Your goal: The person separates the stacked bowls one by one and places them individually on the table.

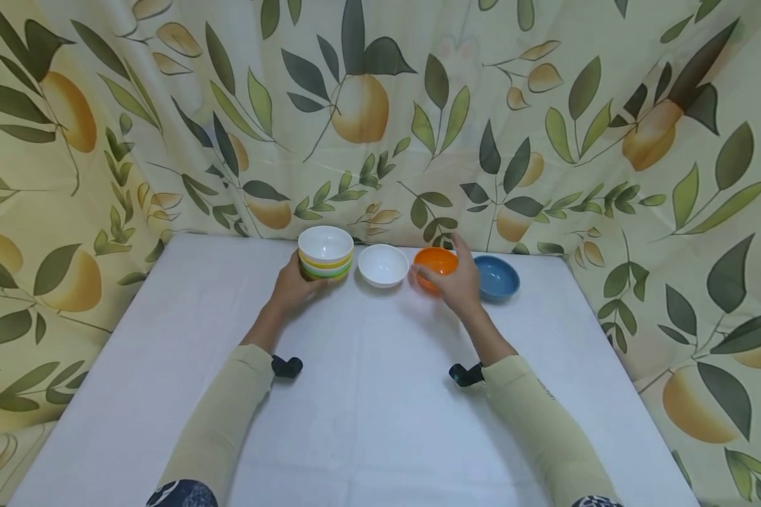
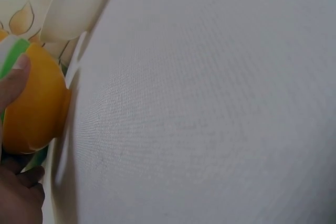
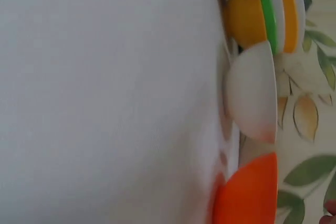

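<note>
Your left hand (image 1: 292, 287) clasped the stack of bowls (image 1: 325, 253) at the far edge of the white table (image 1: 368, 408). Your right hand (image 1: 458, 283) gripped the orange bowl (image 1: 435, 261), between a white bowl (image 1: 383, 265) and a blue bowl (image 1: 497, 277).

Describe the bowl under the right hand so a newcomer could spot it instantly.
On the white table, a row of bowls runs along the far edge by the leaf-print curtain. The orange bowl is third from the left, between the single white bowl and blue bowl, held by the right hand.
</note>
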A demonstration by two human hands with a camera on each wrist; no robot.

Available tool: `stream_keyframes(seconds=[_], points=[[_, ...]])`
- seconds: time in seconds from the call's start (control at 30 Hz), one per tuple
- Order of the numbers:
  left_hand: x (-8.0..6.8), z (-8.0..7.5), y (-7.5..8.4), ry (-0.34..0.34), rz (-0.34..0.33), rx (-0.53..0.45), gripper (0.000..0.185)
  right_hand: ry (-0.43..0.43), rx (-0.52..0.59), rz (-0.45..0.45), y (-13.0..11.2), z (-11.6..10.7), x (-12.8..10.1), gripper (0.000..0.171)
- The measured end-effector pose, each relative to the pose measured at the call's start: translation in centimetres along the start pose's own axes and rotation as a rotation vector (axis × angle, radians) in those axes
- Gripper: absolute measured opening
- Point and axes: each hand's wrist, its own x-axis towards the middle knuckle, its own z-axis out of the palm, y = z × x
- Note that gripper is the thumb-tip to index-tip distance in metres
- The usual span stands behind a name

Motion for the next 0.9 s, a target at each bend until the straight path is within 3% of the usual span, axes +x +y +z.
stream_keyframes(seconds=[0.2, 0.33, 0.57, 0.7, 0.9], points=[[0.1, -0.1, -0.2, 0.006, -0.006, -0.003, 0.103, -0.122, 0.021, -0.087, -2.8, 3.9, 0.0, 0.111], [0.0, 0.0, -0.3, 0.007, -0.029, -0.005, 0.106, -0.215, -0.004, -0.109, -4.9, 6.3, 0.0, 0.111], [0.1, 0.1, -0.3, -0.008, -0.01, 0.01, 0.107, -0.319, -0.053, -0.142, -7.5, 9.4, 0.6, 0.111], [-0.1, -0.1, -0.3, 0.004, 0.002, 0.014, 0.105, -0.349, -0.046, -0.145, -8.1, 10.7, 1.0, 0.111], [-0.1, -0.1, -0.4, -0.003, -0.009, -0.004, 0.105, -0.365, 0.029, -0.148, -8.6, 12.1, 1.7, 0.098]])
